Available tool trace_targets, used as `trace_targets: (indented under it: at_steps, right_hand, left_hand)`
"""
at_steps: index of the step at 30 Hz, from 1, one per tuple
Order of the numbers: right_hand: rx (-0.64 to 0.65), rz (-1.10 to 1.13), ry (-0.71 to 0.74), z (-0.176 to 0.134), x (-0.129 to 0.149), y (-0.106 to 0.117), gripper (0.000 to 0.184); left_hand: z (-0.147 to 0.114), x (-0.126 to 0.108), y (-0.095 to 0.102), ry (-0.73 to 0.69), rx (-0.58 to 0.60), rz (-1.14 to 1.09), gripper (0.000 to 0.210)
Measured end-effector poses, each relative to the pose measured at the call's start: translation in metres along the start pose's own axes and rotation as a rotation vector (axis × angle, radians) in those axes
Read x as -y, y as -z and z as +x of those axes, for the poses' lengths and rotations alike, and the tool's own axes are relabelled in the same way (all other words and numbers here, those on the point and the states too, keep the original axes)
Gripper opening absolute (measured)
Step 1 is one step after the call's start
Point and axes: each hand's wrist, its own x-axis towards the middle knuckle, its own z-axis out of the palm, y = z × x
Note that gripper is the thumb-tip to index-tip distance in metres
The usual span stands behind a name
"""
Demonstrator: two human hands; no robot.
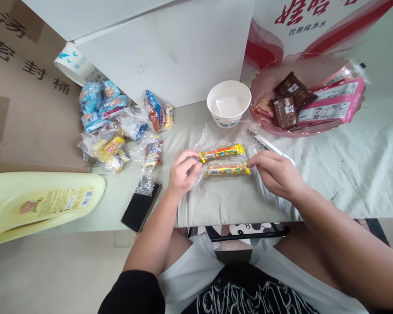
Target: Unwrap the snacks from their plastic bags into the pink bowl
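Observation:
Two slim snack bars in yellow wrappers lie side by side on a clear plastic bag. My left hand [183, 172] is closed, fingertips at the left end of the upper bar [222, 153]. At the right end of the lower bar [228, 169], the fingers of my right hand [277, 173] are pressed together on the wrapper. The clear plastic bag [205, 138] spreads around and behind both bars. Just beyond my right hand lies a white pen-like cutter [271, 146]. Behind the bars stands a white paper bowl [228, 104].
A pink basket [262, 120] at back right holds brown and pink packets. Several wrapped snacks [109, 146] are heaped at left, near a phone [140, 207]. A yellow jug [52, 203] and cardboard box [29, 109] stand far left; white boxes [170, 52] line the back.

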Motion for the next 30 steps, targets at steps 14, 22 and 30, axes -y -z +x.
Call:
trace_targets:
  at_steps: [14, 22, 30]
  right_hand:
    - [0.18, 0.125, -0.076, -0.003, 0.006, 0.006, 0.021]
    - [0.197, 0.003, -0.034, -0.003, 0.005, -0.001, 0.03]
    - [0.335, -0.234, 0.012, -0.006, 0.016, -0.019, 0.04]
  left_hand:
    - [0.003, -0.003, -0.004, 0.016, 0.194, 0.067, 0.019]
    - [0.0, -0.012, -0.004, 0.184, 0.175, -0.171, 0.026]
    - [-0.001, -0.013, -0.011, 0.332, -0.06, -0.449, 0.036]
